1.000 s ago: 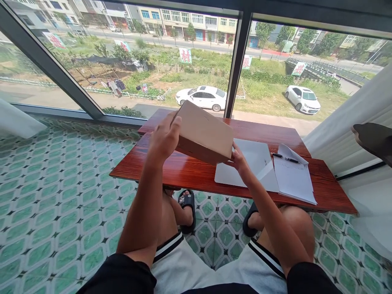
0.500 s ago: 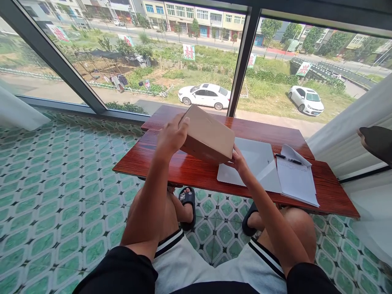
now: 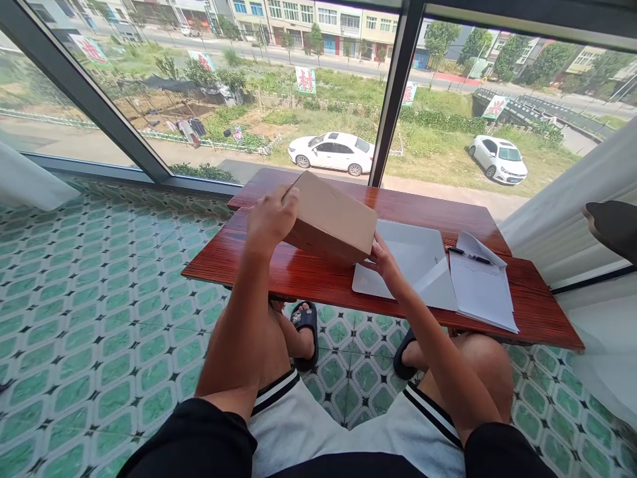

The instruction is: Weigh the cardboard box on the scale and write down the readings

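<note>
A plain brown cardboard box [image 3: 332, 218] is held tilted just above the red wooden table [image 3: 308, 279]. My left hand [image 3: 269, 222] grips its left end with fingers curled over the top edge. My right hand [image 3: 382, 260] holds its lower right corner, fingers tucked under the box. The box's near long edge hangs close to the table top.
A closed silver laptop [image 3: 415, 255] lies right of the box, with loose white papers [image 3: 480, 289] and a black pen [image 3: 468, 256] beside it. Green patterned floor tiles surround the table. A large window stands behind; white curtains hang at right.
The box has dropped slightly lower toward the table, with both hands still on it. The view has shifted a little.
</note>
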A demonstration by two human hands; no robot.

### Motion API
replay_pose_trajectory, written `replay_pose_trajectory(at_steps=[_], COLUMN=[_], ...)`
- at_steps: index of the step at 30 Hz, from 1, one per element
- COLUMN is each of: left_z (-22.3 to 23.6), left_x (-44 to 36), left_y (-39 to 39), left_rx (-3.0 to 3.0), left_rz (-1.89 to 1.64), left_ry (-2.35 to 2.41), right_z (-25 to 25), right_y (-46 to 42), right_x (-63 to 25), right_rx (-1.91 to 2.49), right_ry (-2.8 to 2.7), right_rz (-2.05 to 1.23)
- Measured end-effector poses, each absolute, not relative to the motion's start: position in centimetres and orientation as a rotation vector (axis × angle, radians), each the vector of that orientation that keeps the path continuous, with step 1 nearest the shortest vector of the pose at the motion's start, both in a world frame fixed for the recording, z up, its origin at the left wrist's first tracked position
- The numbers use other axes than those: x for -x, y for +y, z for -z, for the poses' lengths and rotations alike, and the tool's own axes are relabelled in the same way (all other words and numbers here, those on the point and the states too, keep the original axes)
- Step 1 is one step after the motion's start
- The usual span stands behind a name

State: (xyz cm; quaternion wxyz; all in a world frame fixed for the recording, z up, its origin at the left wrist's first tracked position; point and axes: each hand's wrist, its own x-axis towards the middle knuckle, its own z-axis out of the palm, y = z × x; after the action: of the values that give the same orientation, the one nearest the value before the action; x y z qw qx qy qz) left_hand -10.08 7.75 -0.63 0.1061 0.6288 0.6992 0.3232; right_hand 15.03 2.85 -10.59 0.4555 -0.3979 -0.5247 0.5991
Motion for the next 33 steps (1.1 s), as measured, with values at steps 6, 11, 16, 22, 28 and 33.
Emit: replay_pose_trajectory(at_steps=[6, 11, 16, 22, 28, 33], left_z=[1.0, 1.5, 2.4, 3.2, 3.4, 3.4], left_x=[11.0, 11.4, 12.1, 12.4, 12.4, 12.7], left_y=[8.6, 9.2, 10.0, 10.5, 10.5, 10.8], left_rx=[-1.771, -1.712, -1.713, -1.722, -1.710, -1.715], left_rz=[-0.867, -0.740, -0.677, -0.538, -0.511, -0.502], left_ry=[2.142, 2.269, 2.319, 2.346, 2.324, 2.322], right_z=[11.2, 11.1, 11.4, 11.1, 11.3, 12.7], right_y=[3.1, 2.8, 2.7, 2.4, 2.3, 2.7], right_x=[-14.6, -14.0, -13.7, -13.3, -13.0, -13.0], right_rx=[0.940, 0.889, 0.839, 0.853, 0.827, 0.814], right_ry=[-1.299, -1.329, -1.353, -1.464, -1.488, -1.525], right_rz=[-1.478, -1.467, -1.497, -1.458, -1.435, -1.364])
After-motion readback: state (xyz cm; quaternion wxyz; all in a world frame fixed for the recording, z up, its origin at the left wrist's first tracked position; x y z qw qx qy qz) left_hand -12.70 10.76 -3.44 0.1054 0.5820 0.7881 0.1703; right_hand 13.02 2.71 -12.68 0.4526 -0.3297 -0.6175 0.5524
